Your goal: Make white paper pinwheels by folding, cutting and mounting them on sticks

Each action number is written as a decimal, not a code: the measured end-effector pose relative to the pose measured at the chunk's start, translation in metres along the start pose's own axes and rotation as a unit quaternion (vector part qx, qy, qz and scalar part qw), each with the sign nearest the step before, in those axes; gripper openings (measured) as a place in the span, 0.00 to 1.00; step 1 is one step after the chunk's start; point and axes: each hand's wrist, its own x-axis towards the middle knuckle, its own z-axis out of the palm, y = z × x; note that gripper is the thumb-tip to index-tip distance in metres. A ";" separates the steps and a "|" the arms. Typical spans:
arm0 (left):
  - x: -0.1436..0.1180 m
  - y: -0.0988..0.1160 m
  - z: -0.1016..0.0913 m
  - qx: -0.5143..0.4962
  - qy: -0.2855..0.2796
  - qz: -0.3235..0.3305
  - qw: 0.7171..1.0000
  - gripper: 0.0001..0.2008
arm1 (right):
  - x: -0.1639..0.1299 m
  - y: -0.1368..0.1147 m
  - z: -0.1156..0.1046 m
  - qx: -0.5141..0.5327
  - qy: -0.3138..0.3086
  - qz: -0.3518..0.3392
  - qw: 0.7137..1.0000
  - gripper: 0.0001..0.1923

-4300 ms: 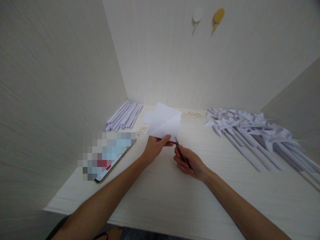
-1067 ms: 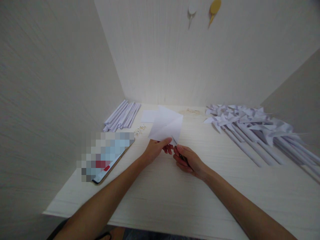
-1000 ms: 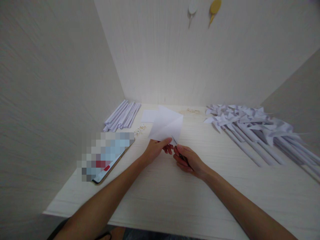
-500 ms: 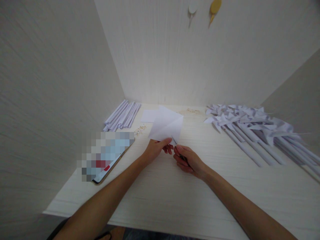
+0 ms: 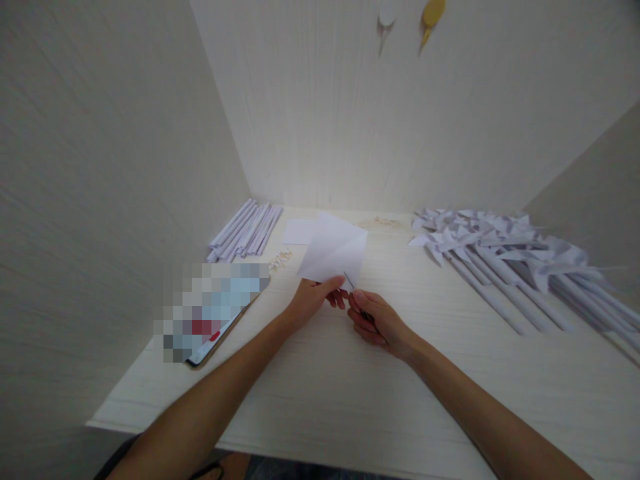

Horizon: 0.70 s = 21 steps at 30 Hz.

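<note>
My left hand (image 5: 316,297) pinches the lower edge of a creased white sheet of paper (image 5: 333,250), thumb on top and fingers beneath. The sheet is tilted above the table. Closed around the dark handles of a small pair of scissors (image 5: 367,316), my right hand (image 5: 377,321) is just right of the left fingertips. A thin blade reaches up over the paper's lower right corner. How far the blades are apart I cannot make out.
Rolled paper sticks (image 5: 246,230) lie at the back left, with small pale bits (image 5: 280,259) nearby. A flat white paper (image 5: 296,232) lies behind the held sheet. A phone (image 5: 227,317) rests at left. Paper pinwheels (image 5: 475,233) are heaped at right. Two hooks (image 5: 431,15) are on the wall.
</note>
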 end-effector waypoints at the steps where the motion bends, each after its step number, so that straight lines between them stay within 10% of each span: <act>1: 0.000 0.000 0.000 0.001 0.000 0.000 1.000 0.14 | 0.000 0.000 0.000 -0.002 0.002 -0.001 1.000 0.17; 21: 0.004 0.004 -0.004 -0.036 0.029 0.025 0.999 0.08 | 0.000 0.000 0.001 0.014 0.013 -0.001 1.000 0.18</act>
